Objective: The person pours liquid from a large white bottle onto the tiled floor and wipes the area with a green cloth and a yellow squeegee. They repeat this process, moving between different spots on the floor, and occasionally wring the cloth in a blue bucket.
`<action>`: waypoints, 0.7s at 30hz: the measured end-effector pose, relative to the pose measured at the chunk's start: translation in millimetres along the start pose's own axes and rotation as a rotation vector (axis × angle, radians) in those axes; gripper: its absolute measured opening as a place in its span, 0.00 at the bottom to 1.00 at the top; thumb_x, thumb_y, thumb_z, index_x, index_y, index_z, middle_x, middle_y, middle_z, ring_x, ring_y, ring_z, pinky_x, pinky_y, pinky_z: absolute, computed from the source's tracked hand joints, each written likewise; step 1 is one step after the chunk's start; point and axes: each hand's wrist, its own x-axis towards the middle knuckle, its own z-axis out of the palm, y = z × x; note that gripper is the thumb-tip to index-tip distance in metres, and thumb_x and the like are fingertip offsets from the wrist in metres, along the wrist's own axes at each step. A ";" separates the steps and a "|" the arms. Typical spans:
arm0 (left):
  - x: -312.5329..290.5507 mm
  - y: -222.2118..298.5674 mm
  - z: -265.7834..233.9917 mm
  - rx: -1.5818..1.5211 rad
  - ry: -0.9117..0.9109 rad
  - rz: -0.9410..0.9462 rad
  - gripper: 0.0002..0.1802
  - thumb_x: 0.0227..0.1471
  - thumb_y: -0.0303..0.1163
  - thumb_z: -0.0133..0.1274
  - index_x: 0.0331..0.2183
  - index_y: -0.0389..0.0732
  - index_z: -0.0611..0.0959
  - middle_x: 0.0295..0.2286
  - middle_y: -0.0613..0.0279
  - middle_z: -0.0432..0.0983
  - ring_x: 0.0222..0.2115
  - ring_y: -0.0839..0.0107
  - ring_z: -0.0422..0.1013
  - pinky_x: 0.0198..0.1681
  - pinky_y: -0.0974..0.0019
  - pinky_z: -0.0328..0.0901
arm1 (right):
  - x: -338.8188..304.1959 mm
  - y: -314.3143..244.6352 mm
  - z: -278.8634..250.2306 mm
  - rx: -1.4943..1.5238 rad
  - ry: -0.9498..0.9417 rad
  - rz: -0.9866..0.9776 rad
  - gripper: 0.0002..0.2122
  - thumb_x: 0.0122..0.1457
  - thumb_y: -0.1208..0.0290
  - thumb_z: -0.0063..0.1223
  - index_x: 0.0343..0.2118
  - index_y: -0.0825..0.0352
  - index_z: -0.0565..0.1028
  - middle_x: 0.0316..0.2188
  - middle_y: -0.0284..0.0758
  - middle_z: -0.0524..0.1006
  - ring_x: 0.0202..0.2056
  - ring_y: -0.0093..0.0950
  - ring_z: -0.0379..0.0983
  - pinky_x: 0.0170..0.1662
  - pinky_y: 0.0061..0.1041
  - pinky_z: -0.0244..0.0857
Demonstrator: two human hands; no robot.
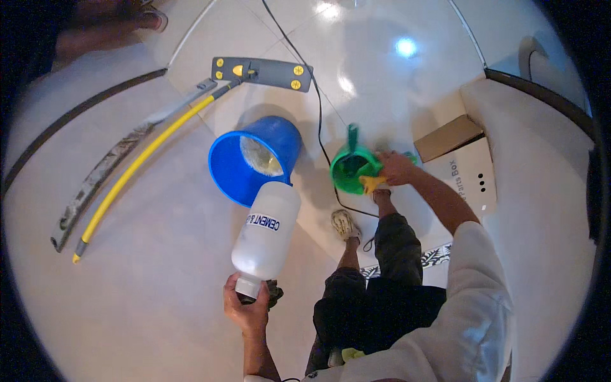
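My left hand [247,312] is closed round the capped neck of a large white plastic bottle [266,226]. The bottle slants away from me, its base close to the blue bucket's rim. Something dark and crumpled [274,294] shows beside the cap; I cannot tell what it is. My right hand [398,168] grips the right rim of a small green bucket [347,186]. Inside that bucket a dark green handle [352,137] sticks up, and a yellow piece [371,184] lies at the rim near my fingers.
A blue bucket [280,134] with pale contents stands tilted ahead. Left of it lie a flat grey mop head [273,74] with a yellow pole [146,160] and a dirty grey strip [105,169]. A black cable [319,121] crosses the floor. An open cardboard box [471,165] stands right; another person's foot [153,20] shows far left.
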 end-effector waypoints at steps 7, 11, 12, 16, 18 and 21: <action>-23.2 -53.2 16.9 0.015 0.024 0.070 0.28 0.28 0.25 0.62 0.37 0.37 0.71 0.32 0.53 0.71 0.31 0.59 0.69 0.34 0.60 0.65 | 91.2 -107.2 150.5 0.006 -0.102 -0.086 0.08 0.39 0.61 0.51 0.21 0.58 0.77 0.36 0.38 0.70 0.43 0.38 0.63 0.43 0.39 0.59; -39.0 -89.2 19.5 0.012 0.039 0.118 0.28 0.29 0.25 0.62 0.37 0.37 0.70 0.32 0.53 0.70 0.31 0.60 0.68 0.33 0.60 0.65 | 138.2 -144.1 172.6 -0.119 -0.219 -0.031 0.16 0.46 0.58 0.48 0.29 0.67 0.75 0.40 0.43 0.70 0.42 0.42 0.65 0.45 0.44 0.58; -44.6 -92.5 16.6 -0.019 -0.005 -0.009 0.27 0.29 0.25 0.62 0.36 0.37 0.70 0.33 0.54 0.69 0.31 0.61 0.68 0.33 0.61 0.65 | 145.4 -153.7 186.9 -0.154 -0.205 0.029 0.16 0.45 0.57 0.48 0.29 0.66 0.76 0.42 0.44 0.69 0.44 0.43 0.64 0.47 0.46 0.56; -50.0 -109.6 23.4 -0.033 -0.010 -0.117 0.26 0.28 0.25 0.62 0.36 0.38 0.71 0.33 0.55 0.70 0.31 0.61 0.68 0.34 0.62 0.64 | 157.7 -153.9 190.0 -0.090 -0.080 0.093 0.14 0.45 0.57 0.48 0.29 0.60 0.78 0.51 0.46 0.62 0.52 0.45 0.57 0.52 0.52 0.50; -54.1 -113.5 21.1 -0.100 -0.029 -0.208 0.27 0.27 0.25 0.62 0.35 0.39 0.72 0.32 0.55 0.70 0.31 0.61 0.69 0.34 0.62 0.64 | 142.7 -161.4 175.0 -0.091 -0.054 0.008 0.10 0.43 0.60 0.51 0.29 0.54 0.79 0.52 0.45 0.60 0.54 0.45 0.54 0.54 0.51 0.46; -46.4 -79.4 -5.5 0.058 -0.061 -0.173 0.28 0.25 0.25 0.63 0.36 0.39 0.73 0.31 0.56 0.70 0.31 0.60 0.69 0.34 0.61 0.65 | 115.7 -175.2 122.4 0.004 -0.224 -0.137 0.11 0.41 0.62 0.53 0.32 0.50 0.78 0.52 0.44 0.61 0.52 0.45 0.56 0.49 0.51 0.53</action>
